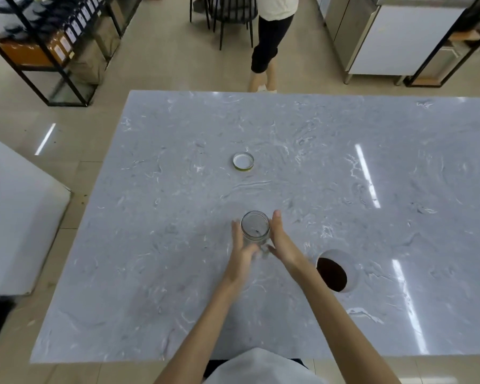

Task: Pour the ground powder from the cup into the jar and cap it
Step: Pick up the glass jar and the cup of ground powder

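we cup the open glass jar (255,228), upright on the bench (344,162), between left hand (240,252) and right hand (281,242); whether fingers clamp it, we cannot tell. the full cup (335,270) beside our right forearm could get knocked, spilling powder.

Room bright, light even and soft. Long white glare stripes on shiny marble table (344,162), from lamps above, out of view. One more stripe on floor tiles (45,138) at left. Shadows weak: soft grey patch beside glass jar (255,230), thin dark line under lid (243,161). Left hand (240,252) smeared with blur; right hand (281,242) sharper. Shelf rack (53,48) at far left blurry and leaning. Straight lines bend near picture edges, wide lens. Corners a bit darker. Fine detail soft all over.
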Available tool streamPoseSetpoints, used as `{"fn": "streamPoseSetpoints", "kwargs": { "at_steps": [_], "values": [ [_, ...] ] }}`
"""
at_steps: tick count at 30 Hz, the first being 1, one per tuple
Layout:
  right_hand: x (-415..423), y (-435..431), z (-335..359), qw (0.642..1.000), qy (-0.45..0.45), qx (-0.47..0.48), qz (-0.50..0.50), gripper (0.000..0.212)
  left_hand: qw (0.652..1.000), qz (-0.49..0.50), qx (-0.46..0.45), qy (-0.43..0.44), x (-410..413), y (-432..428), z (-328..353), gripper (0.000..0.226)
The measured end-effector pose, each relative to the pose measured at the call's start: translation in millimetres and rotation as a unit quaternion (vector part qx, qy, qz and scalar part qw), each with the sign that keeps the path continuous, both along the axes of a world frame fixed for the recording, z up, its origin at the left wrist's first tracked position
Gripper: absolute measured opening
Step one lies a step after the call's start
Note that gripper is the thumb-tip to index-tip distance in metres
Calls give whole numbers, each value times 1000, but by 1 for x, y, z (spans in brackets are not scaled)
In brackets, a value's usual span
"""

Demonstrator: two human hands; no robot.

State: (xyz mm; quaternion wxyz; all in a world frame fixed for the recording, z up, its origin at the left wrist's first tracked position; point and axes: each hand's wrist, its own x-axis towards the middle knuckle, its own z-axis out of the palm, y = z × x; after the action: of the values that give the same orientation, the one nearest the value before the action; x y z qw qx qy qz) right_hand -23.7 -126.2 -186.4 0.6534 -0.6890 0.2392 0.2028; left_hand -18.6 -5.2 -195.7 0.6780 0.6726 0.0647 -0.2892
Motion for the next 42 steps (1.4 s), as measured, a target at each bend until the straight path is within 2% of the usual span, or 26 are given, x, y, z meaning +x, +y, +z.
{"fn": "streamPoseSetpoints", "kwargs": {
  "at_steps": [1, 4, 7, 10, 12, 15, 16, 19, 23, 27, 33, 36, 38, 40, 41, 42],
  "values": [
    [-12, 5, -4, 1000, 5, 13, -9, 70, 1000, -4, -6, 13, 7, 3, 0, 76],
    [-26, 8, -18, 998, 25, -7, -50, 92, 1000, -26, 4, -2, 15, 12, 2, 78],
    [-8, 2, -15, 995, -15, -32, -98, 76, 998, -28, 53, -19, -5, 20, -6, 87],
    [11, 2, -9, 996, -45, -21, -80, 70, 995, -47, 71, -44, -28, 19, -14, 92],
    [8, 7, -12, 997, -39, -7, -72, 71, 992, -82, 74, -58, -33, 15, -18, 97],
    [-20, 14, -24, 995, -18, 2, -100, 64, 977, -105, 154, -102, -24, 12, -27, 98],
    [-30, 15, -28, 994, -14, 6, -104, 64, 972, -102, 169, -124, -19, 14, -31, 95],
    [-41, 10, -32, 995, 8, 13, -95, 82, 963, -117, 175, -170, -11, 24, -41, 91],
    [-16, 6, -13, 993, -6, 22, -120, 71, 947, -127, 192, -224, -9, 25, -50, 102],
    [-8, 18, -17, 993, -3, 18, -115, 47, 937, -105, 209, -260, -6, 24, -56, 101],
    [-25, 8, -12, 999, 2, 3, -36, 69, 909, -120, 286, -280, 0, 31, -66, 105],
    [-30, -23, 12, 994, -97, -50, 24, 76, 903, -121, 290, -292, 3, 31, -65, 101],
    [-41, -57, 24, 964, -149, -194, 98, 89, 903, -115, 296, -290, 5, 31, -66, 98],
    [-58, -98, 21, 895, -122, -376, 204, 115, 900, -116, 305, -290, 8, 30, -67, 97],
    [-66, -114, 18, 868, -76, -423, 247, 124, 898, -119, 309, -290, 9, 29, -67, 97],
    [-75, -127, 14, 857, -34, -433, 277, 131, 896, -123, 312, -290, 11, 27, -67, 97]
  ]
}}
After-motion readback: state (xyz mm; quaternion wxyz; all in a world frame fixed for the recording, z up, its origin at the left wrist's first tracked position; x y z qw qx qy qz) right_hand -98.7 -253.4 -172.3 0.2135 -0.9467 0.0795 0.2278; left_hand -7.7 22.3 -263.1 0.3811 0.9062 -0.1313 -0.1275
